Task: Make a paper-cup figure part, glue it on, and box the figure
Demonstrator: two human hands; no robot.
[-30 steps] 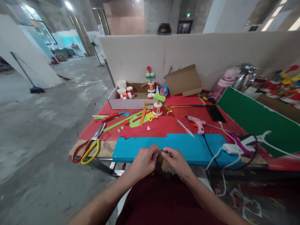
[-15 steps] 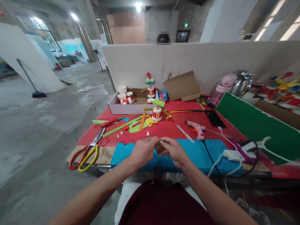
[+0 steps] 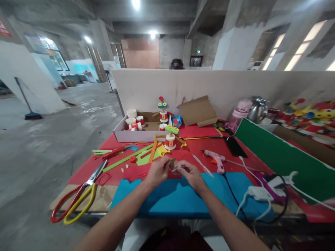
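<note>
My left hand and my right hand meet over the red sheet on the table, just beyond a blue paper sheet. Both pinch a small brown cardboard piece held between them. The fingers of each hand are closed round it. A small paper-cup figure with yellow spring arms stands a little further back. A pink glue gun lies to the right of my right hand.
Large red-and-yellow scissors lie at the table's left front edge. A white box with cups sits at the back. Paper strips are scattered mid-table. A green board, a phone, a power strip with cables lie on the right.
My hands have risen from my lap and moved forward over the table, still holding the cardboard piece. The camera has tilted upward.
</note>
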